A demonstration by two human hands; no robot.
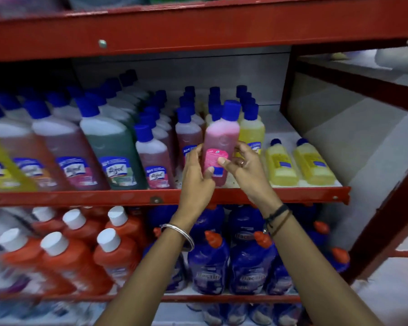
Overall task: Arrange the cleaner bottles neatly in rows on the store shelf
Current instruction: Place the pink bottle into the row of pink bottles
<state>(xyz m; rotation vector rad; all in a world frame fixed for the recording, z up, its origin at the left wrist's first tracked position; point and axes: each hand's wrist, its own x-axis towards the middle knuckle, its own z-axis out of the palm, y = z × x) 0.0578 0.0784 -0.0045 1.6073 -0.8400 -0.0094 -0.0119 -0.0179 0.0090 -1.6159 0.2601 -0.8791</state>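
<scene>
A pink cleaner bottle (220, 140) with a blue cap stands upright at the front of the middle shelf (222, 196). My left hand (197, 175) grips its left side and my right hand (242, 165) holds its right side, thumb on the pink label. Behind it run rows of blue-capped bottles: a yellow one (252, 131) just to its right, a reddish one (189, 135) to its left. Two small yellow bottles (280, 163) stand at the shelf's right end.
Larger blue-capped bottles in green (111, 147), red and yellow fill the left of the shelf. Below stand orange bottles with white caps (68, 257) and dark blue bottles with orange caps (210, 262). A red frame post (384, 231) slants at the right.
</scene>
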